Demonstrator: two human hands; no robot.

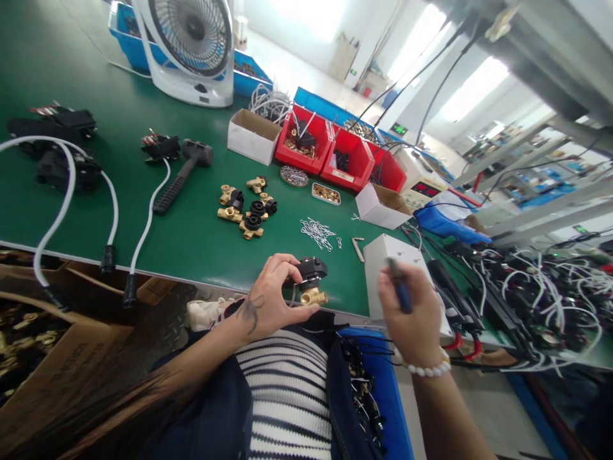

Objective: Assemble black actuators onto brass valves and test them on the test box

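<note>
- I have the left hand (pixel 280 291) closed around a brass valve (pixel 312 297) with a black top, at the near edge of the green table (pixel 201 243), right in front of the striped top (pixel 287 390); the thumb lies low by the brass and the fingers reach over the black part, which I judge steadies it from both ends
- I cannot tell from here whether the brass valve rests on the table or hangs just above it
- I have the right hand (pixel 414 310) wrapped around a dark tool with a blue handle (pixel 401 291), held to the right and well apart from the valve; it is blurred, so I cannot make out the tip or say what kind of tool it is
- I see a loose heap of metal pins (pixel 316 234) just beyond the valve, probably spread out so that single ones pick up easily
- I find the brass fittings (pixel 230 214) with black caps grouped farther off to the left, likely within the left hand's reach
- I read the shallow tray (pixel 325 202) and the red bins (pixel 295 162) at the far side as keeping small parts sorted
- I note the hammer (pixel 184 176) lying far left, apart from both hands, perhaps to leave the middle free
</note>
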